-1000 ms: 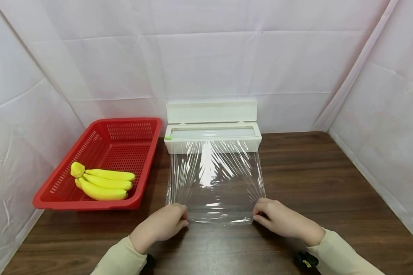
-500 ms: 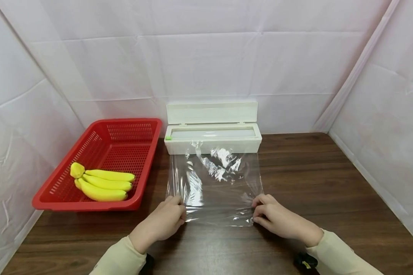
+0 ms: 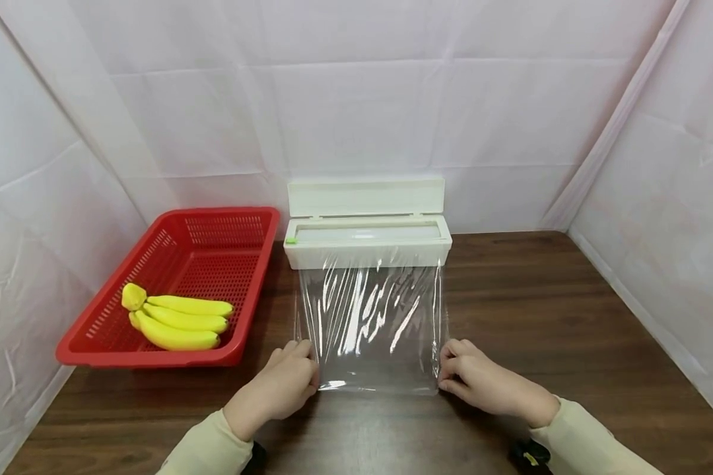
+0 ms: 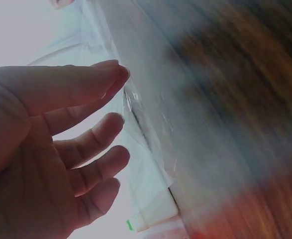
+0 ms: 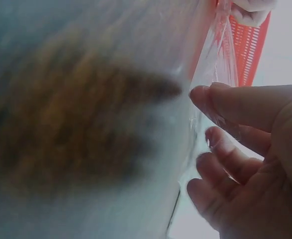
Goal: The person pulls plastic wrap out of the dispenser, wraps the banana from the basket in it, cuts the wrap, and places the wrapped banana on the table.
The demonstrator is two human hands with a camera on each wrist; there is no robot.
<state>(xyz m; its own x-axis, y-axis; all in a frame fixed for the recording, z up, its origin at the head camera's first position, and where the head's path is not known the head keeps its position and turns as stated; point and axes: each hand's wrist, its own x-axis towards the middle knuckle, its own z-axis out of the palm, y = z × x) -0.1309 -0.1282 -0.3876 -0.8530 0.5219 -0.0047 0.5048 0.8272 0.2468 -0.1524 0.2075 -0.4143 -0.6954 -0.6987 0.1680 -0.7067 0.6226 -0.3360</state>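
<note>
A clear sheet of plastic wrap (image 3: 368,323) stretches from a white wrap dispenser box (image 3: 368,254) toward the near side of the table. My left hand (image 3: 285,379) pinches the sheet's near left corner between thumb and index finger. At the near right corner my right hand (image 3: 481,376) pinches it in the same way. The left wrist view shows the left hand (image 4: 61,129) with thumb and index together and the other fingers loosely bent. In the right wrist view, film runs between thumb and index of the right hand (image 5: 255,144). The dispenser's lid (image 3: 366,198) stands raised.
A red plastic basket (image 3: 255,290) stands to the left, with a bunch of yellow bananas (image 3: 181,321) in its near part. The brown wooden table (image 3: 546,316) is bordered by white cloth walls (image 3: 356,112) behind and at both sides.
Both hands stay nearly in place, moving down very slightly, still pinching the film. The film slackened and wrinkled half a second ago; now its creases run lengthwise again.
</note>
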